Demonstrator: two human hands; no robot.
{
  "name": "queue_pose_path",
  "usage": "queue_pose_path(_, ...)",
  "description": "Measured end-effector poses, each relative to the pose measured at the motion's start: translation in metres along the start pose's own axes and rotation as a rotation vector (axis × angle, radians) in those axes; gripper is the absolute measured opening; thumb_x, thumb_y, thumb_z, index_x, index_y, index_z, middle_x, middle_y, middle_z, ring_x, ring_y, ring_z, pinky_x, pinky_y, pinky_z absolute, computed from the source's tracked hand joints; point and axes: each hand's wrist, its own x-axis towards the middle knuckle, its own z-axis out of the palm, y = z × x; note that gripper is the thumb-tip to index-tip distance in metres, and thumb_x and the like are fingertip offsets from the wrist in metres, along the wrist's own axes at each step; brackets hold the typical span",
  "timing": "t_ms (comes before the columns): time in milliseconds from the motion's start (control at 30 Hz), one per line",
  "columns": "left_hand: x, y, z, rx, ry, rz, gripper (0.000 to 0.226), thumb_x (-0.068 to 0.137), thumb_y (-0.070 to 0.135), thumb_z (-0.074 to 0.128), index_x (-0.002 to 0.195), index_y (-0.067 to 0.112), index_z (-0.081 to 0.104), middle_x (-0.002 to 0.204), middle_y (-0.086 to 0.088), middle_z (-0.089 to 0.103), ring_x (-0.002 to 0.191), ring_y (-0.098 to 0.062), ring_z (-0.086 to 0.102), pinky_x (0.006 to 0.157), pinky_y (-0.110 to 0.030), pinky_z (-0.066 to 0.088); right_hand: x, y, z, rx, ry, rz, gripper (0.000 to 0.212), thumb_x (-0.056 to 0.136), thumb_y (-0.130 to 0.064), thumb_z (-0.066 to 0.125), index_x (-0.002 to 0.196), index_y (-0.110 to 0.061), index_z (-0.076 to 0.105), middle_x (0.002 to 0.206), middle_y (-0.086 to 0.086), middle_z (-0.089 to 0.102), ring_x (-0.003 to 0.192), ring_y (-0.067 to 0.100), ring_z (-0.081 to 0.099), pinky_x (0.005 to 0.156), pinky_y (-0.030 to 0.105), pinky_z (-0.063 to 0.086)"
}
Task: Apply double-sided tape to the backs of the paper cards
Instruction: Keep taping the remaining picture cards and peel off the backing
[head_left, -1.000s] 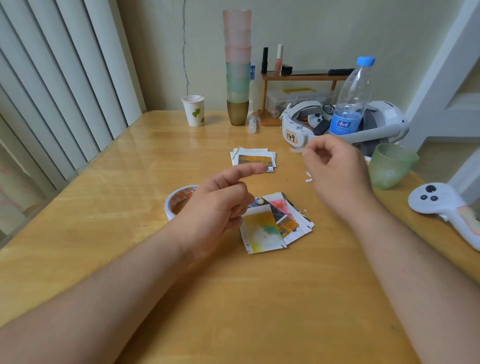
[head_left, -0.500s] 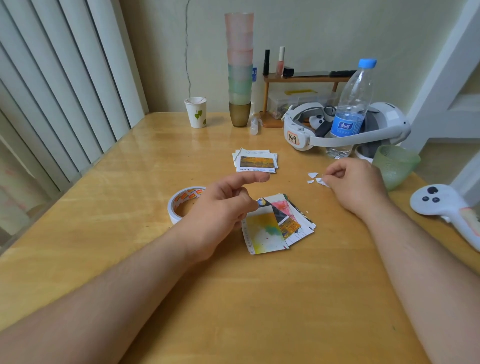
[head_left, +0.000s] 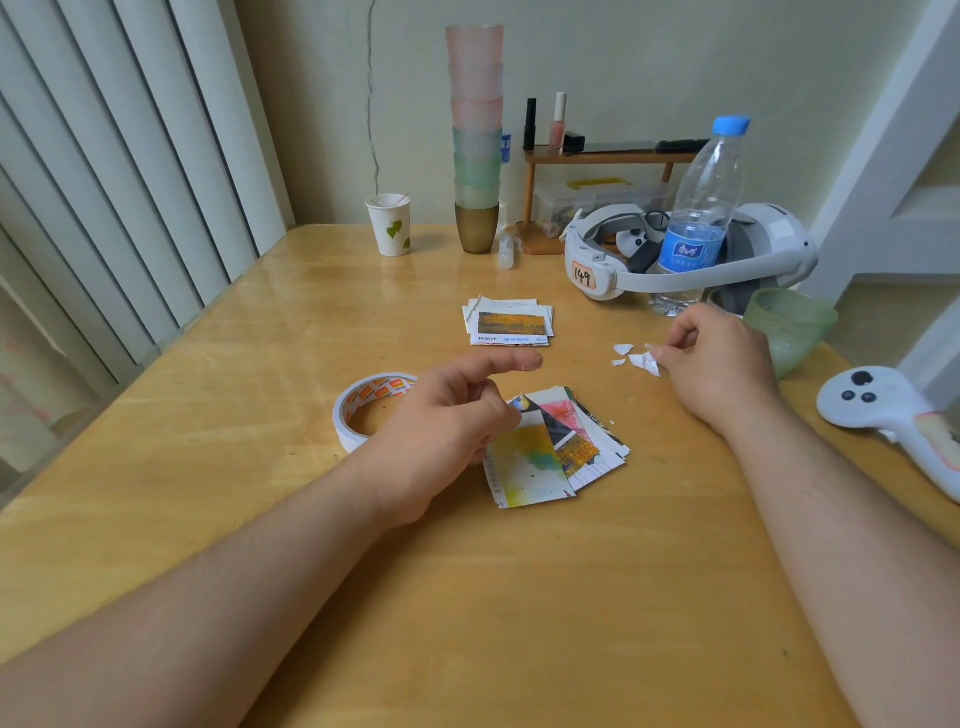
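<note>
On the wooden table (head_left: 519, 597), a fanned pile of paper cards (head_left: 550, 457) lies nearest. The left hand (head_left: 447, 431) hovers over its left edge, index finger straight, other fingers loosely curled, holding nothing. Just left sits the double-sided tape roll (head_left: 363, 405). The right hand (head_left: 717, 358) pinches white backing scraps (head_left: 641, 359). Farther off lies a second card stack (head_left: 511, 325).

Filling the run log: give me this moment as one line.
left hand: over fanned cards, forefinger extended | right hand: at white scraps | tape roll: flat on table, untouched | far card stack: face up
</note>
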Motion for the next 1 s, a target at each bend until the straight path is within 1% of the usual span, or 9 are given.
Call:
queue_pose_path(133,0.001,-0.001,0.0,0.001,-0.014,0.004,0.047,0.082,0.009,0.062,0.124,0.027,0.074,0.066,0.0,0.035,0.06,-0.015,0.032,0.058,-0.029,0.034,-0.001,0.0,0.0,-0.004,-0.007,-0.02,0.024,0.085,-0.03,0.084,0.077,-0.019,0.064,0.076,-0.008,0.061,0.081,0.02,0.057,0.068,0.031,0.037)
queue_pose_path(267,0.0,-0.002,-0.001,-0.002,-0.019,0.005,0.047,0.083,0.009,0.062,0.124,0.028,0.074,0.066,-0.001,0.036,0.061,-0.016,0.032,0.058,-0.03,0.034,-0.002,-0.003,-0.001,0.042,-0.016,-0.043,0.023,0.095,-0.04,0.072,0.083,-0.02,0.073,0.076,-0.008,0.065,0.085,0.022,0.06,0.073,0.03,0.038)
queue_pose_path(367,0.001,-0.002,-0.001,0.004,-0.021,0.008,0.047,0.083,0.009,0.062,0.124,0.028,0.074,0.066,-0.001,0.036,0.061,-0.016,0.032,0.059,-0.03,0.035,-0.003,-0.004,-0.001,0.034,-0.033,-0.038,0.019,0.101,-0.02,0.06,0.097,-0.021,0.078,0.091,-0.002,0.072,0.097,0.024,0.063,0.08,0.028,0.041)
queue_pose_path(433,0.001,-0.002,-0.001,0.004,-0.015,0.011,0.047,0.083,0.009,0.062,0.124,0.027,0.074,0.066,0.0,0.036,0.06,-0.015,0.033,0.059,-0.029,0.036,-0.006,-0.01,-0.004,0.074,-0.079,-0.028,0.037,0.097,-0.001,0.049,0.101,-0.023,0.079,0.104,0.001,0.073,0.102,0.02,0.063,0.085,0.026,0.043)
queue_pose_path(500,0.002,-0.003,-0.001,0.004,-0.011,0.014,0.045,0.087,0.004,0.062,0.125,0.026,0.073,0.065,0.001,0.037,0.06,-0.015,0.033,0.059,-0.029,0.036,-0.011,-0.021,-0.007,0.093,-0.126,-0.079,0.045,0.092,0.005,0.047,0.106,-0.023,0.08,0.11,-0.003,0.07,0.096,0.011,0.059,0.085,0.022,0.042)
queue_pose_path(600,0.003,-0.004,-0.002,0.001,0.013,0.001,0.045,0.095,-0.008,0.058,0.126,0.022,0.072,0.065,0.002,0.037,0.06,-0.014,0.032,0.059,-0.03,0.033,-0.024,-0.043,-0.009,0.054,-0.241,-0.288,0.034,0.094,-0.008,0.059,0.11,-0.032,0.078,0.107,-0.015,0.065,0.082,-0.002,0.054,0.073,0.013,0.037)
queue_pose_path(700,0.005,-0.005,-0.002,-0.053,0.033,0.001,0.045,0.087,-0.001,0.062,0.125,0.018,0.072,0.063,0.002,0.036,0.058,-0.014,0.032,0.056,-0.027,0.033,-0.046,-0.063,-0.006,0.054,-0.479,-0.398,0.019,0.092,-0.033,0.069,0.109,-0.039,0.076,0.102,-0.02,0.063,0.088,-0.002,0.059,0.079,0.02,0.047)
queue_pose_path(833,0.006,-0.005,-0.003,-0.109,0.059,-0.003,0.047,0.079,0.006,0.061,0.123,0.019,0.074,0.064,0.0,0.033,0.058,-0.015,0.032,0.055,-0.027,0.033,-0.062,-0.074,0.001,-0.056,-0.697,-0.485,0.039,0.083,-0.053,0.079,0.119,-0.04,0.071,0.101,-0.015,0.053,0.092,0.0,0.054,0.088,0.03,0.049)
queue_pose_path(1000,0.005,-0.004,-0.003,-0.118,0.059,0.006,0.047,0.08,0.005,0.06,0.123,0.019,0.073,0.065,-0.002,0.032,0.057,-0.016,0.032,0.057,-0.03,0.032,-0.064,-0.076,0.003,-0.049,-0.684,-0.445,0.045,0.075,-0.052,0.087,0.113,-0.039,0.067,0.101,-0.014,0.052,0.09,0.002,0.054,0.083,0.028,0.048)
